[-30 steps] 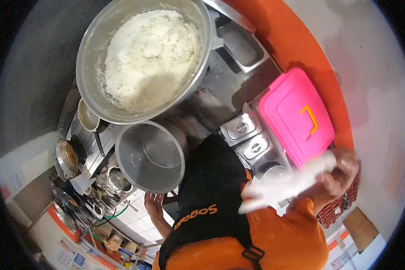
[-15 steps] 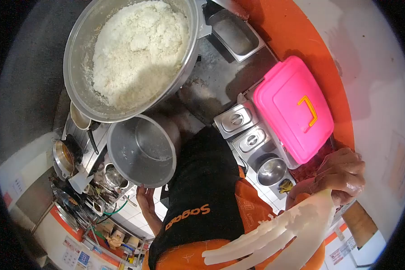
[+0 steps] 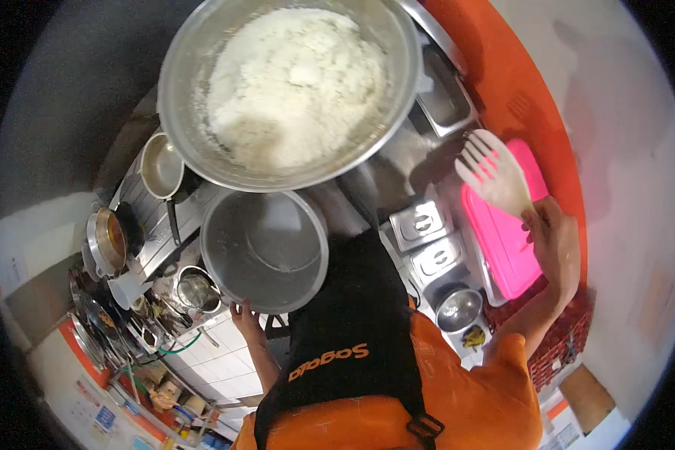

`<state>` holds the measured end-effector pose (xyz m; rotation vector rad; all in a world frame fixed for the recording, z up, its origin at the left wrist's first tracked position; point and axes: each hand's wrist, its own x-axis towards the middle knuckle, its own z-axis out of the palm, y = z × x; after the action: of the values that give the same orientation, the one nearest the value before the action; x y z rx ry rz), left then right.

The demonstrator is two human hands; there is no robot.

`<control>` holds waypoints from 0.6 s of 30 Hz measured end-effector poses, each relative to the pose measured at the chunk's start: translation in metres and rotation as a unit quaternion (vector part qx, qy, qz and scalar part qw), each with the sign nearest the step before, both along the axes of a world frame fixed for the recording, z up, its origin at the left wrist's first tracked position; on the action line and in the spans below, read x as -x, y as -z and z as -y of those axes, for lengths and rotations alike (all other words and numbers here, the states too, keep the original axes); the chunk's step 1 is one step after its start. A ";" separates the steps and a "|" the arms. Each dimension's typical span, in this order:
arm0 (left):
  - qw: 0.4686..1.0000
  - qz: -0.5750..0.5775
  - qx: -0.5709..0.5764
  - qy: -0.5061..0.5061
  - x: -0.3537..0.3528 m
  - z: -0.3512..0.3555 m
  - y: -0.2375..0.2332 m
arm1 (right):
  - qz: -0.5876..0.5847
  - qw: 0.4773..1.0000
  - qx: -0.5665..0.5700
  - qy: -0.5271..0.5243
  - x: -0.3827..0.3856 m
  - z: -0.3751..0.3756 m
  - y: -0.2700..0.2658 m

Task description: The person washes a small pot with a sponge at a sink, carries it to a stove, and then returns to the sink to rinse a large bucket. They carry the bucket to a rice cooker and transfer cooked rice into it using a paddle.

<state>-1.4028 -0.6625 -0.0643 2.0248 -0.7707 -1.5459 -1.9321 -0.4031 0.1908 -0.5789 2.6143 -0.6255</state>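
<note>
My right hand (image 3: 553,244) is closed round the handle of a white slotted rice spatula (image 3: 504,184), raised over the pink lid with its prongs upward in view. My left hand (image 3: 246,319) grips the lower rim of a deep grey metal pot (image 3: 266,251), fingertips at its edge and the rest of the grip hidden. The inside of this pot shows only a few white specks. Just beyond it stands a big round metal basin (image 3: 180,112) heaped with white cooked rice (image 3: 292,82).
A pink lidded box (image 3: 506,270) stands on the right beside two lidded steel containers (image 3: 421,223) and a steel bowl (image 3: 459,309). A rectangular steel pan (image 3: 444,94) lies at the back right. To the left are a saucepan (image 3: 163,166) and other cookware.
My right hand has swung the spatula from low near my body up over the pink box. The view has shifted, and my left hand stays at the pot's rim.
</note>
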 end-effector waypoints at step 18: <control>0.921 0.191 0.305 0.150 0.003 0.059 0.032 | -0.330 0.777 -0.140 -0.517 0.115 0.439 0.142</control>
<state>-1.4055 -0.7218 -0.0968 1.7829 -1.5543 -0.8675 -2.0470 -0.8417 0.0486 -2.1816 2.2593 0.3972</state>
